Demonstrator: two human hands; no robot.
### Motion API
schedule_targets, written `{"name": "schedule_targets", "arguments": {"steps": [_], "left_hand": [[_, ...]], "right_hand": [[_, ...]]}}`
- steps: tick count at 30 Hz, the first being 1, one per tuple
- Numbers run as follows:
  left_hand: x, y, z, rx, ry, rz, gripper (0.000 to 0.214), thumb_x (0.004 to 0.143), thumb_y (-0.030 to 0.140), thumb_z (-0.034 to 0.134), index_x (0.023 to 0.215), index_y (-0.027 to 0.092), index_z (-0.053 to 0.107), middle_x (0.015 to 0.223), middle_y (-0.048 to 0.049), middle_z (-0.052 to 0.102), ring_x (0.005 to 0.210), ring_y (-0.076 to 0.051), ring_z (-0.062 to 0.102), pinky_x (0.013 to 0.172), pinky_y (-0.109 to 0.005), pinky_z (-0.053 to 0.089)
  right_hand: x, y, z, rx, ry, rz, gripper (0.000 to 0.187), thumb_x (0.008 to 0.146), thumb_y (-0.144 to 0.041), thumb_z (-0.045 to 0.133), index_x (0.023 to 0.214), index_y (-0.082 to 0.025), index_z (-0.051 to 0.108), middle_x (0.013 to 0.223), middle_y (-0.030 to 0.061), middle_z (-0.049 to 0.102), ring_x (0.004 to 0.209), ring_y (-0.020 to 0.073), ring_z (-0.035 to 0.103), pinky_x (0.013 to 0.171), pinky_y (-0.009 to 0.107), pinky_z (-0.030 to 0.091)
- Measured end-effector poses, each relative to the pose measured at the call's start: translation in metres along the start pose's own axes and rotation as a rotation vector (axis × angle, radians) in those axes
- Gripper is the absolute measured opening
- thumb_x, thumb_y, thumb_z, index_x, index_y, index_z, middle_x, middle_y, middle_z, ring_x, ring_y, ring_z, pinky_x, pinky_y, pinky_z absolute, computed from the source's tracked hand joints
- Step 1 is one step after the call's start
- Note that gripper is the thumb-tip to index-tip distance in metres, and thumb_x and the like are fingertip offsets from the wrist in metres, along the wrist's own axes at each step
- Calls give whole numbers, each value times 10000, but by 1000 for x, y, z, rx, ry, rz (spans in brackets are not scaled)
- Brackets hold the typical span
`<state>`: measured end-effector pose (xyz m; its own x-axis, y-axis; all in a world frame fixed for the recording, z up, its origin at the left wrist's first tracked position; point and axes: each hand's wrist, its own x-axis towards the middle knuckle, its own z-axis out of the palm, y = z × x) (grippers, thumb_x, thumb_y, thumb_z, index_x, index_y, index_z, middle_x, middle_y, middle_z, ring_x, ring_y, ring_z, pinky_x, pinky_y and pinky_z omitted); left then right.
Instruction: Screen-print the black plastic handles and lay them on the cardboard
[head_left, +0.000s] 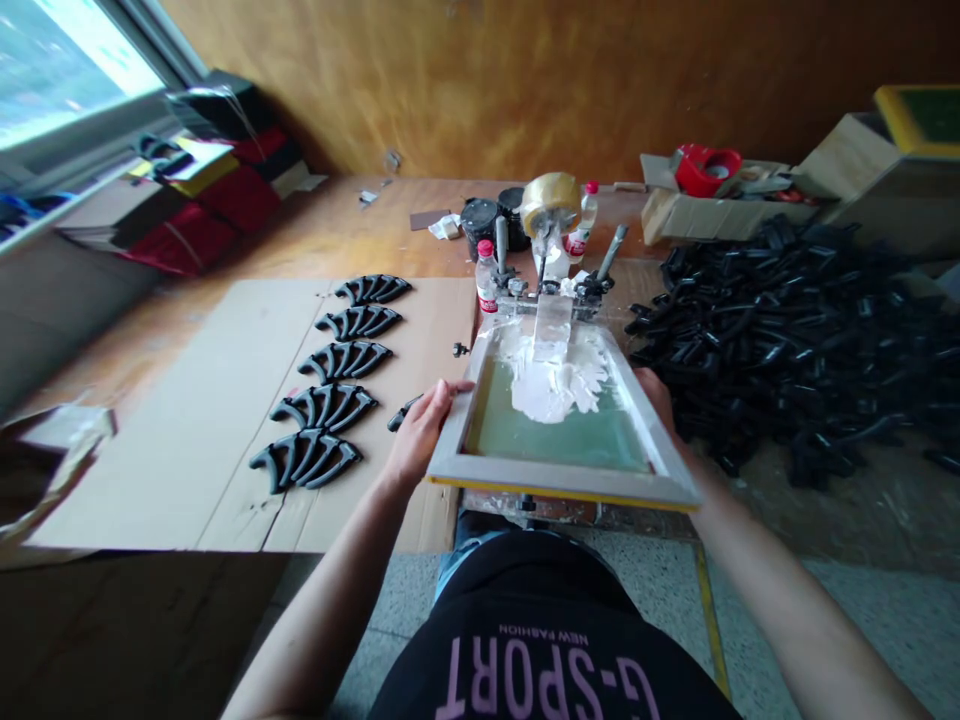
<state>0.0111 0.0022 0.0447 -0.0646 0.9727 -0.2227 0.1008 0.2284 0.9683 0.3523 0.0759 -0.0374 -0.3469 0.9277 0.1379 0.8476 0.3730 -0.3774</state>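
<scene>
A screen printing frame (562, 480) with a pale metal border and green mesh is in front of me, its near edge closest to my body. White ink (551, 392) is spread over the far part of the mesh, below a clear block (553, 328). My left hand (426, 432) is closed at the frame's left side, one finger reaching onto the border. Just left of that hand, a dark curved piece (403, 413) shows, partly covered by it. My right hand (658, 398) is at the frame's right side, its fingers mostly hidden behind the border.
Several rows of black curved parts (315, 460) lie on the cardboard sheet (225, 400) at left. A large heap of black parts (787, 340) covers the right side. Bottles (487, 275), dark tubs (478, 225) and a tape roll (551, 203) stand behind the frame.
</scene>
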Motion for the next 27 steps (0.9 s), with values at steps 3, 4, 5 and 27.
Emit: {"name": "schedule_targets", "arguments": {"steps": [3, 4, 5, 27], "left_hand": [[0, -60, -1, 63, -23, -116, 677, 806, 599, 590, 1363, 219, 531, 724, -2, 631, 583, -134, 558, 498, -225, 419], [3, -77, 1, 73, -18, -131, 738, 797, 571, 613, 1431, 231, 451, 760, -5, 652, 617, -142, 586, 527, -228, 440], [7, -92, 3, 90, -12, -142, 779, 794, 550, 621, 1470, 240, 390, 795, -9, 669, 651, -148, 608, 556, -233, 459], [20, -126, 8, 97, -2, -175, 698, 791, 586, 605, 1364, 202, 506, 881, -48, 705, 693, -160, 625, 579, -236, 454]], "right_hand": [[33, -8, -15, -39, 246, 116, 406, 928, -260, 457, 1310, -156, 546, 1247, 185, 518, 1134, 329, 506, 966, 495, 415], [45, -19, -16, -51, 284, 91, 466, 899, -282, 535, 1345, -152, 506, 1320, 189, 472, 1182, 335, 477, 997, 492, 398], [57, -32, -14, -69, 285, 42, 547, 855, -293, 616, 1366, -154, 477, 1367, 187, 439, 1212, 341, 455, 1010, 487, 390], [-10, -77, 20, 15, -77, -475, 297, 810, -33, 520, 1014, -179, 680, 996, 67, 695, 910, 190, 633, 750, 280, 467]]}}
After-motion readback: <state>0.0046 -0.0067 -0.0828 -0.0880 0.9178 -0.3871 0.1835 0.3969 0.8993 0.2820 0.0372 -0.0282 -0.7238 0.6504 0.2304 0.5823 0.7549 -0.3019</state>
